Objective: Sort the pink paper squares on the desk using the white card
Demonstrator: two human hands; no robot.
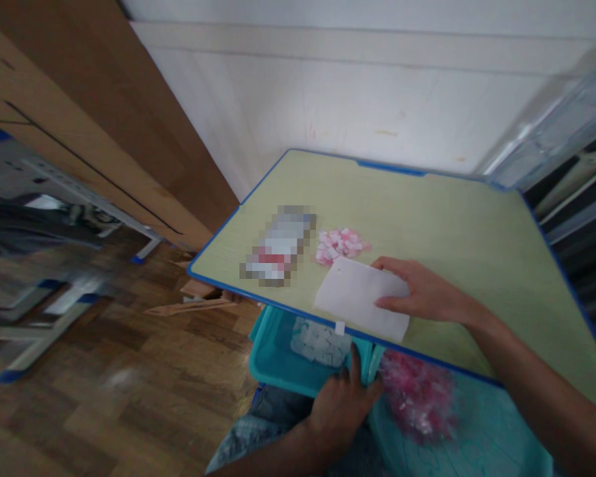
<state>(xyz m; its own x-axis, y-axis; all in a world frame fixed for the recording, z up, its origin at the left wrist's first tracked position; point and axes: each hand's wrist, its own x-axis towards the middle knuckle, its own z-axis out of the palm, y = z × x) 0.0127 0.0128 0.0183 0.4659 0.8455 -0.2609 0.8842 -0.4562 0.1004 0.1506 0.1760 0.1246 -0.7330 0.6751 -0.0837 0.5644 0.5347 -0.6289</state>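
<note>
A flat white rectangular piece [357, 298], like a card or pouch, with a small hole near one corner, lies at the table's front edge. My right hand [417, 288] grips its right side between thumb and fingers. Just beyond it is a pile of small pink and white pieces [340, 245]. At the table edge shows a small white tag [340, 328]. Below, my left hand [340, 404] is at the rim of a teal bin [273, 374], index finger stretched up and thumb apart; its other fingers are partly hidden. White pieces [320, 341] lie inside that bin.
A blurred phone-like object [279, 245] lies left on the blue-edged, yellow-green table [451, 218]. Under the front edge, a second teal tub [506, 424] holds pink items in clear plastic [417, 394]. A white wall [352, 106] stands behind; cardboard [173, 132] leans at left.
</note>
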